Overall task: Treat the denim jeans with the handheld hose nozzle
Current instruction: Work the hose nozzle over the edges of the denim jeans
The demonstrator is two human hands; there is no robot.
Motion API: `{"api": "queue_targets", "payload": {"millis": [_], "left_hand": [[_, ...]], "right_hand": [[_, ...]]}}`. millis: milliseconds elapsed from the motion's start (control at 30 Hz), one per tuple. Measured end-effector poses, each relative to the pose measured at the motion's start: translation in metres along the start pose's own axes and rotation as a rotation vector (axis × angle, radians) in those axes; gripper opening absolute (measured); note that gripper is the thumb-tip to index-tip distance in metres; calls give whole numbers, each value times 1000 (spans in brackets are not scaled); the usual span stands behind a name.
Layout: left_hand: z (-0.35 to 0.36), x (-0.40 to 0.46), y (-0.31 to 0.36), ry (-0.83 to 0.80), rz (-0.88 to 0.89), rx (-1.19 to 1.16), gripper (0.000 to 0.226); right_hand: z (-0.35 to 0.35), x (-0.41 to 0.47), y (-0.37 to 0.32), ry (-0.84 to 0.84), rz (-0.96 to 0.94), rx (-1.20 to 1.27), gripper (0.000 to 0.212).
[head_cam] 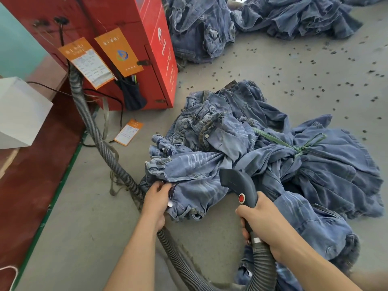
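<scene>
Nozzle over the jeans, both your hands busy.
Your right hand [266, 223] grips the hose nozzle [238, 186], tip just above the denim jeans [201, 175] heaped on the concrete floor [88, 227]. Your left hand [156, 201] pinches the waistband edge; ribbed hose [100, 141] runs back to the red cabinet [147, 38].

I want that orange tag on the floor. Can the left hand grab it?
Probably not yet. The left hand grips the jeans, and the tag lies well beyond, past the hose.
</scene>
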State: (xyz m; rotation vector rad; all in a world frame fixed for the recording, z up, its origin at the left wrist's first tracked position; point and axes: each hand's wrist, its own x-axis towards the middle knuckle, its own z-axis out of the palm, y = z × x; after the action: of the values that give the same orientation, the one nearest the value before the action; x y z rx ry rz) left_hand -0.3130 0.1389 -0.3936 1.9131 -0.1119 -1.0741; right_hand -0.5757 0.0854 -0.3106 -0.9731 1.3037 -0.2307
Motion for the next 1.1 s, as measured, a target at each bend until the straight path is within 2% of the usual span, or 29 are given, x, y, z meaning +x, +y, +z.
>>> {"api": "queue_targets", "payload": {"millis": [67,133,200,267,333,400,467,533,667,733,900,1033,1100], "left_hand": [[-8,0,2,-252,-262,-102,28],[-18,-7,12,-542,-352,-189,43],[-29,-7,23,-743,-264,-349,59],[-35,-6,38,-844,-169,-544,74],[-34,-10,54,-907,-98,-628,77],[-29,-13,64,-853,-12,-564,69],[-21,-12,70,-678,26,-486,63],[-15,-11,77,-531,-14,-506,56],[-12,-4,73,-362,-87,-628,47],[-9,-10,69,-398,-48,-649,47],[5,-29,63,-656,74,-606,59],[11,-31,69,-640,49,-591,45],[12,-33,69,-620,-8,-663,50]], "right_hand": [[-3,0,1,-28,30,7,20],[-6,-2,-1,-65,70,36,20],[-11,-6,-4,-95,72,46,21],[-14,-10,-11,-105,46,40,20],[-17,-16,-18,-103,20,50,20],[-19,-21,-25,-88,-11,80,21],[-21,-26,-33,-57,-35,103,21],[-24,-31,-40,-30,-57,115,21],[-31,-42,-49,20,-90,68,21],[-29,-48,-53,20,-107,-12,21],[-11,-54,-51,15,-177,-381,24],[19,-56,-49,2,-215,-589,26],[30,-55,-54,-5,-230,-621,25]]}}
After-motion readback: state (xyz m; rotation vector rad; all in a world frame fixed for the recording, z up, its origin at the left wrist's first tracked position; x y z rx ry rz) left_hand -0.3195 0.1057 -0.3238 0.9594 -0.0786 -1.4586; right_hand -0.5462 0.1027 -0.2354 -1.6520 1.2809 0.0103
